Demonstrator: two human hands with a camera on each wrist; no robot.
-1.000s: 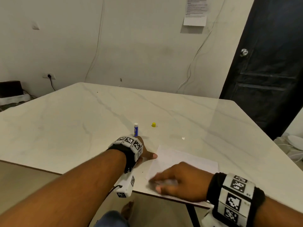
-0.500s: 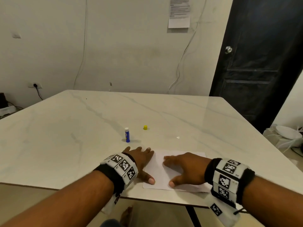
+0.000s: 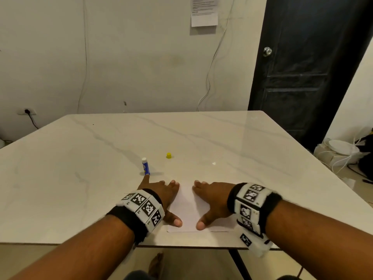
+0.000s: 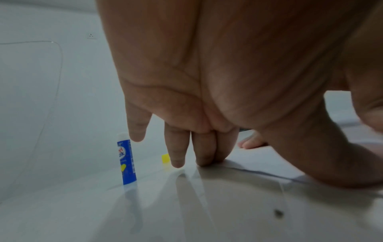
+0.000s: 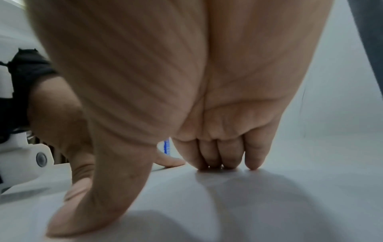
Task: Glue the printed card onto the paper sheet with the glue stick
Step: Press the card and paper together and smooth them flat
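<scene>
A white paper sheet [image 3: 186, 209] lies flat near the table's front edge. My left hand [image 3: 161, 196] presses its left part with straight fingers, thumb on the paper. My right hand [image 3: 212, 199] lies flat on its right part, fingers straight. The printed card cannot be told apart from the sheet. A blue glue stick [image 3: 145, 166] stands upright just beyond my left fingertips, uncapped, and shows in the left wrist view [image 4: 126, 159] too. Its yellow cap [image 3: 169, 155] sits further back on the table.
The marble table [image 3: 80, 168] stretches far beyond the sheet. A small white scrap [image 3: 214, 163] lies right of the cap. A dark door [image 3: 302, 67] stands at the right, with bags and cables [image 3: 343, 152] on the floor beside it.
Both hands have spread apart and now lie flat on the sheet's two sides. The right hand earlier swept over the paper's near left part. The head view has shifted right.
</scene>
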